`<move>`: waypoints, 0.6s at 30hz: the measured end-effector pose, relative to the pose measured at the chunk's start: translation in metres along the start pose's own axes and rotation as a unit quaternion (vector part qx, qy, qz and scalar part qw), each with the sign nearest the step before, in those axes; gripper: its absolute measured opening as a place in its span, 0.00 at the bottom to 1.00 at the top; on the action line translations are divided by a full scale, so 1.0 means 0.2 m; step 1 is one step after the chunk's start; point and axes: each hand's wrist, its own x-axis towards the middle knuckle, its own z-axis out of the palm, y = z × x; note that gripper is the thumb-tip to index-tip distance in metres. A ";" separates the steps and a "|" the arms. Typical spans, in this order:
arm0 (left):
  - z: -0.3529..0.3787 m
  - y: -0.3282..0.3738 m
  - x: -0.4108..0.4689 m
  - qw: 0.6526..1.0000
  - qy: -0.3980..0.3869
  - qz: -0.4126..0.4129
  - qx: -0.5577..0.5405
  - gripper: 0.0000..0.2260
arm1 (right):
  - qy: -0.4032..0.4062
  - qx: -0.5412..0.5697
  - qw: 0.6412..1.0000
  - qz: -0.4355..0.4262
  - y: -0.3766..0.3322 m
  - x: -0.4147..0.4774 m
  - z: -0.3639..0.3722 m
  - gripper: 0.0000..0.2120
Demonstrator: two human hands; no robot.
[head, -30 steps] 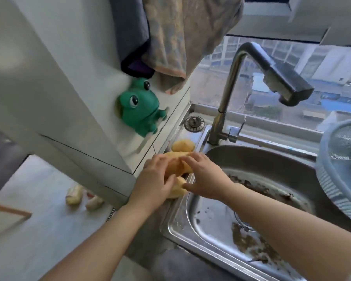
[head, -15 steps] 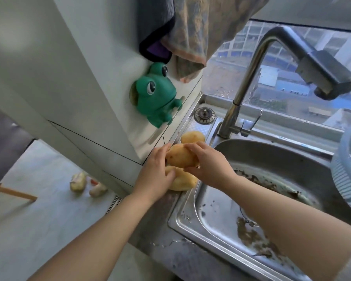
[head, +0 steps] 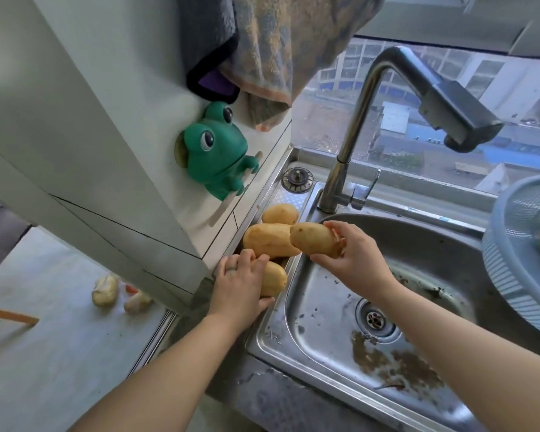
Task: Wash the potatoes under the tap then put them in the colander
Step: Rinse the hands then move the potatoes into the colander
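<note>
A: Handling of the oblong yellow-brown potato?
B: Judged firm, weighty, slippery when wet; grip round the middle. The right hand held one end, fingers curled, over the steel sink.
A: And the left hand?
B: Curled over a second potato, just left of those fingers.

Left hand palm down, fingers curled over the near potato, right hand raised, gripping a second potato.
</note>
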 end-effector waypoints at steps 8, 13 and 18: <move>-0.16 0.12 -0.03 0.993 0.006 0.055 -0.105 0.35 | 0.014 0.038 0.999 0.013 0.02 -0.06 -0.13 0.29; -0.37 0.50 0.12 0.971 0.008 0.120 -0.206 0.35 | 0.092 0.036 0.994 0.052 0.13 -0.15 -0.42 0.30; -0.45 1.00 0.27 0.942 0.014 0.229 -0.244 0.35 | 0.224 0.014 0.961 0.165 0.39 -0.33 -0.81 0.29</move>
